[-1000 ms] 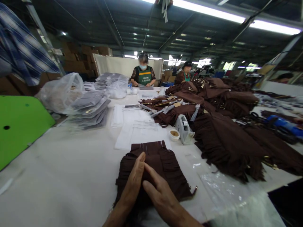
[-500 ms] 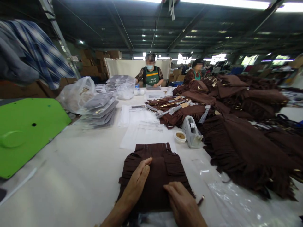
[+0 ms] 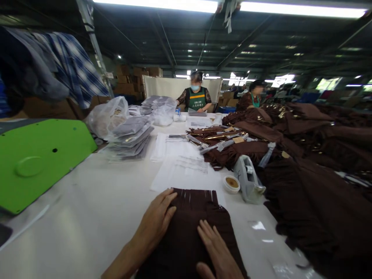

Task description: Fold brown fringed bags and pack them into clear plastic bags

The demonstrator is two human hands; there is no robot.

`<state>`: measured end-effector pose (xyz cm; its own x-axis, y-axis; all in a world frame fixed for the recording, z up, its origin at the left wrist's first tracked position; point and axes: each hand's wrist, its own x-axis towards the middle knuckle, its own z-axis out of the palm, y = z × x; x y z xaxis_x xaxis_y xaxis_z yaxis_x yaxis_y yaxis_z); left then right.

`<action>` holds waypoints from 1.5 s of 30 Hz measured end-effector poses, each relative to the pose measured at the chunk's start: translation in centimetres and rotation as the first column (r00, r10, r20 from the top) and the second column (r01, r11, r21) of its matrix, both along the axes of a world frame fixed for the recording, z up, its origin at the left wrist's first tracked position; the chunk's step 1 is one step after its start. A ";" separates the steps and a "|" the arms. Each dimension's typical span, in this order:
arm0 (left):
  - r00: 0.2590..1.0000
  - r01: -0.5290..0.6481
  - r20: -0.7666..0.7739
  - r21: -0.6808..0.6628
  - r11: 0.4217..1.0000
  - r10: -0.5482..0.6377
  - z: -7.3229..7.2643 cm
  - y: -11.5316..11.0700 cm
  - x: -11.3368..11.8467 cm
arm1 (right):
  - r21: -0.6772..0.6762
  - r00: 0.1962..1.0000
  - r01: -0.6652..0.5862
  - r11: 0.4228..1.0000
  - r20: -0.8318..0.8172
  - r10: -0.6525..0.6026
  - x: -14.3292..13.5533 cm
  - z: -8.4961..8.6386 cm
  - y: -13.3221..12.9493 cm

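A dark brown fabric piece (image 3: 186, 236) with strips cut along its far end lies folded on the white table in front of me. Along its upper left edge rests my left hand (image 3: 157, 217), fingers stretched out and touching the cloth. My right hand (image 3: 217, 246) lies flat on the right half, its fingers slightly apart and the thumb spread. Neither hand grips anything. The near end of the fabric runs out of view at the bottom. Just past its far edge are white printed sheets (image 3: 186, 170).
To the right stand a tape dispenser (image 3: 248, 180) and a round tub (image 3: 231, 185), beside heaped brown fringed fabric (image 3: 314, 205). At left are a green panel (image 3: 43, 155) and stacked bagged pieces (image 3: 129, 137). A masked co-worker (image 3: 197, 99) sits across the table.
My left hand has moved up and left to the fabric's far left edge. The right hand has flattened on the cloth. The view has turned slightly left.
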<state>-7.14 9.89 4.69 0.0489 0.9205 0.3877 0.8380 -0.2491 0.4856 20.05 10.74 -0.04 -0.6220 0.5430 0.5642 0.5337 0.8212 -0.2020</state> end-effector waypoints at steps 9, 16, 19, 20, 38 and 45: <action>0.942 -0.335 -0.152 -0.464 0.820 0.299 0.7 4.3 -4.2 | -0.434 0.987 0.109 0.894 -0.057 -0.148 0.3 2.1 7.6; 0.981 -0.177 -0.041 -0.587 0.790 0.189 0.3 6.9 -3.7 | -0.653 0.877 0.449 0.609 0.192 -0.441 2.3 2.6 13.7; 0.990 -0.073 0.049 -0.628 0.775 0.132 0.9 7.5 -3.7 | -0.741 0.893 0.448 0.500 0.340 -0.296 2.2 2.9 15.3; 0.990 -0.043 0.076 -0.639 0.768 0.118 1.0 7.6 -3.9 | -0.758 0.901 0.432 0.489 0.340 -0.268 2.1 2.9 15.5; 0.323 0.798 0.885 -0.445 0.407 0.335 -0.7 7.0 -4.1 | -0.655 0.896 -0.442 -0.612 -0.288 -0.338 1.5 5.4 13.2; 0.183 0.918 0.895 -0.303 0.254 0.407 -0.9 9.7 -2.9 | -0.764 0.918 -0.387 -0.517 -0.372 -0.138 -0.5 3.5 15.2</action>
